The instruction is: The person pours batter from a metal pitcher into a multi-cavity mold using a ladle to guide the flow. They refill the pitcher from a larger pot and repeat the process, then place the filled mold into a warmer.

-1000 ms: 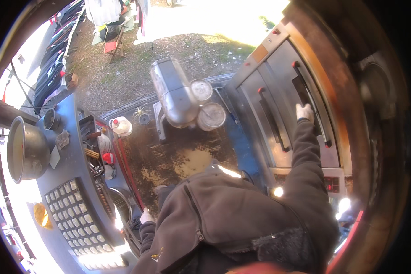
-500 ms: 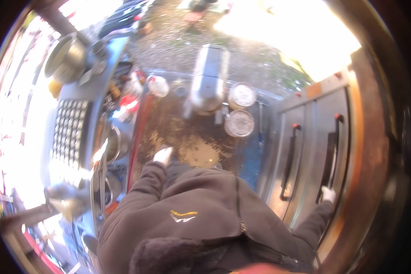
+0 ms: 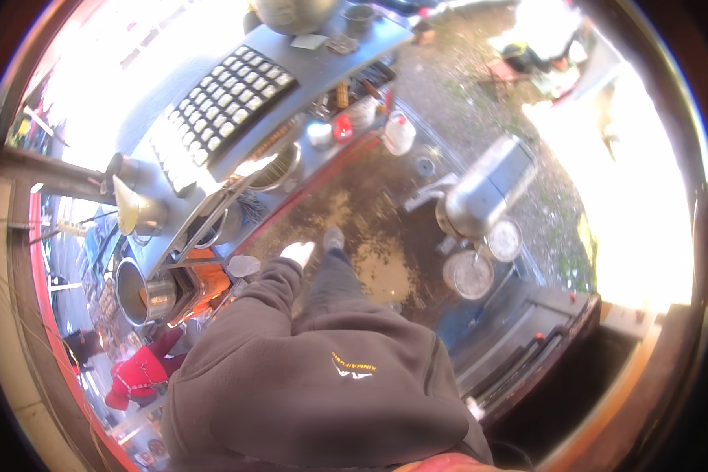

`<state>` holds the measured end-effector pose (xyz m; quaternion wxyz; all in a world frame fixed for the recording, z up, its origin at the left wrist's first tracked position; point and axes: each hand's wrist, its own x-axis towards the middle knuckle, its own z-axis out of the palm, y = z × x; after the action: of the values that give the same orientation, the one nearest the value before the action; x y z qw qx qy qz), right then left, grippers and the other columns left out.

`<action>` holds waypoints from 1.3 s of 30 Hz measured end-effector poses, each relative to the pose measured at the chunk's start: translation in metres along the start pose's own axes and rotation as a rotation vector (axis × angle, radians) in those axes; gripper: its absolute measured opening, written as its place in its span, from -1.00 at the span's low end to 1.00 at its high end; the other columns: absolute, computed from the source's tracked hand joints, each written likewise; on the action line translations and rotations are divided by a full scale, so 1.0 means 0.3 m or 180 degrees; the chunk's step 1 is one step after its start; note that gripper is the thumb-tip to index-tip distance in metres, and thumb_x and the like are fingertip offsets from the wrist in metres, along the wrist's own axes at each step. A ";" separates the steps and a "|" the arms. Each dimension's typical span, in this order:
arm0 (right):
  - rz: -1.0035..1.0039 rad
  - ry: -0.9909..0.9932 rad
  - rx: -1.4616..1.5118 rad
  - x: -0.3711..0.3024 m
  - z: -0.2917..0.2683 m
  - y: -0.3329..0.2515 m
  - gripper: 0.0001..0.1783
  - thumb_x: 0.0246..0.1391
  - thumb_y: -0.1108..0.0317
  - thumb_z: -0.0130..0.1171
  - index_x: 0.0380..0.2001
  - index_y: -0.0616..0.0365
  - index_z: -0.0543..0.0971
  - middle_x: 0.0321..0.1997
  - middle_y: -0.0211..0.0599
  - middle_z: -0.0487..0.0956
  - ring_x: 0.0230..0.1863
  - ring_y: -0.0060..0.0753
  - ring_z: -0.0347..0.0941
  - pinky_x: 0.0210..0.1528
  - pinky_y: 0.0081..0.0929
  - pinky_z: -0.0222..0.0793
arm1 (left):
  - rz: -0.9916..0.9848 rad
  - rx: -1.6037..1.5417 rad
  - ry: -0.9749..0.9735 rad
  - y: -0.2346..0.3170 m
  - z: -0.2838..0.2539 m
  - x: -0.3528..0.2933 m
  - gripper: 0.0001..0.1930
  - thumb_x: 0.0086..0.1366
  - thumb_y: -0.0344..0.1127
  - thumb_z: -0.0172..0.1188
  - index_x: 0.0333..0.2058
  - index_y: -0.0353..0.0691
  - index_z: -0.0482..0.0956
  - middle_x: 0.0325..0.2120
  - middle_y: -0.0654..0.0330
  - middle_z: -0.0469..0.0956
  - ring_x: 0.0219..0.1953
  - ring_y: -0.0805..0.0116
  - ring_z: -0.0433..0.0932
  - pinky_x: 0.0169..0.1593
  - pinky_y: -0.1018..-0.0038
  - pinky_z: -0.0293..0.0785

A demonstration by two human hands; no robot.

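My left hand hangs in front of the left side of my dark jacket, its fingers loosely apart and nothing in it. At the lower right, my right hand is mostly hidden by my sleeve. What shows of it is at the lower end of a black bar handle with red end pieces. That handle is on a grey metal door, which stands swung out from its wooden frame. Behind the door is a dark opening.
To the left runs a metal table bearing a black tray of pale pieces, with pots on and under it. A rounded steel machine and two round lidded containers stand ahead. The brown floor is stained.
The door has swung open, showing the dark opening, with my right hand moving along with it. My view has turned right, so the table and steel machine appear shifted. One foot now shows.
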<state>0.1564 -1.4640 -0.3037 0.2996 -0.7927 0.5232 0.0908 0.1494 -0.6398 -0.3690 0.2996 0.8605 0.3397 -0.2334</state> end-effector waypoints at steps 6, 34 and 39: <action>-0.0035 -0.1385 -0.1466 -0.004 0.424 -0.212 -0.45 0.15 0.30 0.45 0.17 0.32 0.63 -0.05 0.04 0.75 -0.05 -0.03 0.70 0.07 0.01 0.64 | -0.1042 0.0609 0.1128 -0.431 -0.419 -0.144 -0.58 0.63 -0.30 -0.05 0.36 -0.03 0.54 0.25 -0.18 0.65 0.32 -0.25 0.63 0.37 -0.05 0.56; -0.3518 -0.4162 -0.1106 -2.865 2.524 -2.522 -0.22 0.52 -0.30 0.18 0.67 -0.41 0.35 -0.32 -0.24 0.68 -0.60 -0.51 0.48 -0.50 -0.45 0.43 | -0.2071 -0.3991 0.4360 -1.266 -1.523 0.304 -0.47 0.64 0.06 0.27 0.09 -0.40 0.77 -0.06 0.08 0.79 -0.06 0.22 0.69 0.09 0.26 0.61; -0.3391 -0.4033 -0.1270 -2.778 2.398 -2.482 -0.17 0.51 -0.21 0.24 0.71 -0.37 0.28 -0.28 -0.23 0.68 -0.66 -0.50 0.40 -0.58 -0.49 0.34 | -0.2012 -0.5218 0.4017 -1.204 -1.424 0.265 -0.50 0.63 0.09 0.28 0.09 -0.31 0.78 -0.06 0.21 0.76 -0.10 0.31 0.66 0.08 0.31 0.60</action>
<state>0.5728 -0.2047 -0.2180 0.3932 -0.7705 -0.2119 0.4547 0.0249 -0.1034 -0.2418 0.4813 0.2365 0.6919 0.4835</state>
